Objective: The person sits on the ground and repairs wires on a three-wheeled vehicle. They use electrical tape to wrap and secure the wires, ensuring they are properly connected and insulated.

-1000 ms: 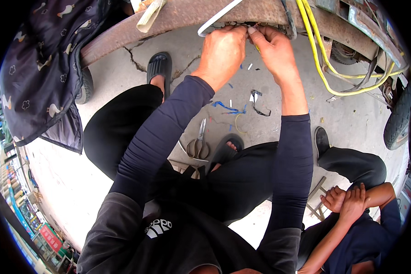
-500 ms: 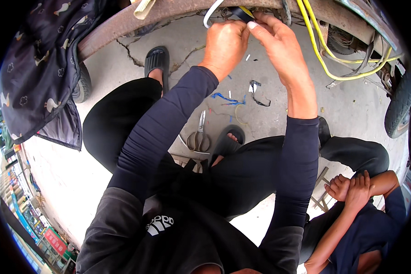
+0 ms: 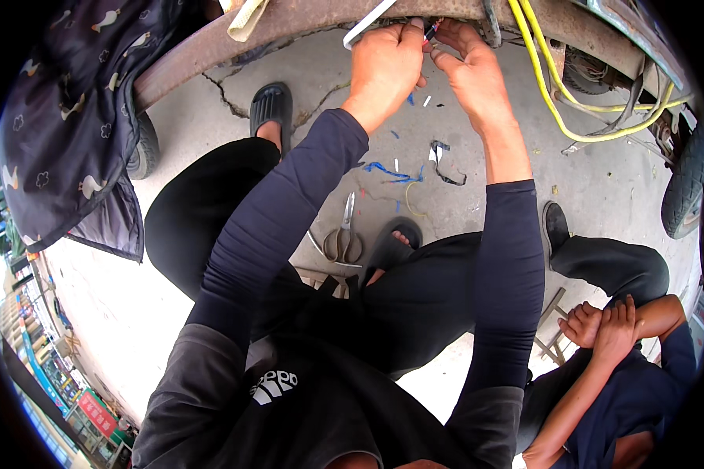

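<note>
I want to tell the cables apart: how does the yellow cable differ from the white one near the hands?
The yellow cable hangs in long loose loops at the right; the white cable shows only a short straight piece. The left hand touches the white cable, while no hand touches the yellow cable. Both run along the rusty beam.

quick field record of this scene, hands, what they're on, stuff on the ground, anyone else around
left hand: raised to the rusty frame, fingers pinched on thin wires
right hand: beside the left, fingertips at the same wires
yellow cables: hang from the frame to the right of the hands
ground: cracked concrete with scissors, blue wire scraps and a black tape strip
feet: black sandals
patterned cloth: draped at left
other person: lower right, hands clasped
</note>
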`<state>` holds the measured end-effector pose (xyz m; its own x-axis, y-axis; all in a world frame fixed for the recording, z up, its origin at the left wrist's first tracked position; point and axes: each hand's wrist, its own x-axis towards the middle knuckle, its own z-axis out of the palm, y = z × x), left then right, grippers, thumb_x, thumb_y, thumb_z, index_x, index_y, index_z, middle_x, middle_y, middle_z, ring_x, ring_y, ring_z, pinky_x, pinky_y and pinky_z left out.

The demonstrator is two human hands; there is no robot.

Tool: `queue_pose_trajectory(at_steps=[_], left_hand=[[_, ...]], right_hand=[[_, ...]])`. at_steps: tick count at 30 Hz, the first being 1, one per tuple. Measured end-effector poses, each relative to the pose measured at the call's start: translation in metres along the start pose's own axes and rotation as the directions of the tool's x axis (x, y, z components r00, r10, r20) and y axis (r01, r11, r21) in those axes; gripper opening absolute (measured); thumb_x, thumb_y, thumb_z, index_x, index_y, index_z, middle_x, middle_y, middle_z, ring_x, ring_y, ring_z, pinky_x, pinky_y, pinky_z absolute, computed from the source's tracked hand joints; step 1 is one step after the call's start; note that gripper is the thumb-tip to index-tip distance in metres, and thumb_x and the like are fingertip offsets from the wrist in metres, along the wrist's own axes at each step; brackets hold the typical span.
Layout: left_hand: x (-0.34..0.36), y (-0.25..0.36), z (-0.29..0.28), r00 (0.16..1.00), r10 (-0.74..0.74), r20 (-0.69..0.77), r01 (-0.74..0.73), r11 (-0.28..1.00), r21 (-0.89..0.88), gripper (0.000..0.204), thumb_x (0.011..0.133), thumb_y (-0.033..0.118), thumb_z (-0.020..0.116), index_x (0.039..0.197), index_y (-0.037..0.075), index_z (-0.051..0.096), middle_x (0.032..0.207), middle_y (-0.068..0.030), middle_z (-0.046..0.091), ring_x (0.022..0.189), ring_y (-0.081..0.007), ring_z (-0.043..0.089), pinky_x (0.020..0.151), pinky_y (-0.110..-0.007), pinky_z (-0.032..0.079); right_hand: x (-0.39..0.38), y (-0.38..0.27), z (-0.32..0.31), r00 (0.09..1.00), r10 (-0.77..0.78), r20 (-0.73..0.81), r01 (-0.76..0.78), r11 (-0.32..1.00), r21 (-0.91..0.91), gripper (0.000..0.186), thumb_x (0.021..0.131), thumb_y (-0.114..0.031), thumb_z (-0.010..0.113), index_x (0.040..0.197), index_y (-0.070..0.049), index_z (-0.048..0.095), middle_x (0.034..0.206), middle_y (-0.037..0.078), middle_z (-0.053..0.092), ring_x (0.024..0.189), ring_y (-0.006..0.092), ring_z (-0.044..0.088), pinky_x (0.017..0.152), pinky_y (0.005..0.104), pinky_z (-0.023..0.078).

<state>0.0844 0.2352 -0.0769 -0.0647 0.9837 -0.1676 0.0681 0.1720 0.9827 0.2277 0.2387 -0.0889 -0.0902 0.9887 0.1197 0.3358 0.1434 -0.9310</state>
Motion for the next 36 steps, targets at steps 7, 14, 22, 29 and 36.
queue_pose_trajectory(at_steps=[7,14,22,29,36], left_hand=[[0.023,0.011,-0.009,0.98,-0.083,0.181,0.093,0.995,-0.043,0.036,0.099,0.036,0.055,0.089,0.003,0.065,0.07,0.0026,0.047,0.054,-0.0088,0.044,0.049,-0.027,0.031],[0.037,0.005,-0.019,0.958,-0.088,0.272,0.081,0.996,0.037,0.04,0.1,0.042,0.055,0.091,0.004,0.063,0.074,0.004,0.041,0.056,-0.0073,0.035,0.051,-0.027,0.027],[0.038,0.0,-0.031,0.97,-0.062,0.234,0.004,0.971,0.239,0.05,0.1,0.047,0.057,0.115,0.001,0.069,0.076,0.0014,0.052,0.061,-0.0095,0.041,0.055,-0.027,0.036],[0.053,-0.029,-0.042,0.897,0.4,0.19,-0.443,0.813,0.378,0.041,0.102,0.038,0.056,0.121,0.003,0.068,0.096,-0.0137,0.069,0.083,-0.0264,0.064,0.076,-0.038,0.051],[0.041,-0.03,-0.041,0.789,0.607,0.095,-0.56,0.647,0.518,0.028,0.095,0.029,0.068,0.102,0.003,0.075,0.08,-0.0182,0.071,0.072,-0.0323,0.068,0.069,-0.039,0.054]], right_hand=[[0.019,0.01,-0.012,0.994,-0.053,0.092,0.056,0.998,-0.03,0.046,0.092,-0.028,0.074,0.125,0.002,0.062,0.12,0.013,0.069,0.121,0.0205,0.061,0.105,0.037,0.045],[0.022,0.007,-0.027,0.994,0.04,0.106,-0.031,0.996,-0.088,0.05,0.087,-0.038,0.077,0.115,0.002,0.07,0.102,0.013,0.073,0.089,0.0186,0.068,0.078,0.0336,0.053],[0.029,0.0,-0.018,0.982,0.087,0.169,-0.119,0.976,0.185,0.054,0.086,-0.043,0.077,0.122,-0.004,0.065,0.112,0.0,0.065,0.092,0.0107,0.056,0.074,0.027,0.044],[0.038,0.001,-0.012,0.962,0.123,0.242,-0.21,0.903,0.374,0.039,0.088,-0.036,0.075,0.114,-0.007,0.069,0.101,0.001,0.07,0.073,0.0051,0.049,0.057,0.0233,0.035],[0.025,-0.016,0.0,0.97,0.17,0.173,-0.234,0.843,0.485,0.031,0.089,-0.035,0.076,0.103,-0.008,0.071,0.092,0.003,0.072,0.068,0.0057,0.051,0.053,0.0226,0.033]])
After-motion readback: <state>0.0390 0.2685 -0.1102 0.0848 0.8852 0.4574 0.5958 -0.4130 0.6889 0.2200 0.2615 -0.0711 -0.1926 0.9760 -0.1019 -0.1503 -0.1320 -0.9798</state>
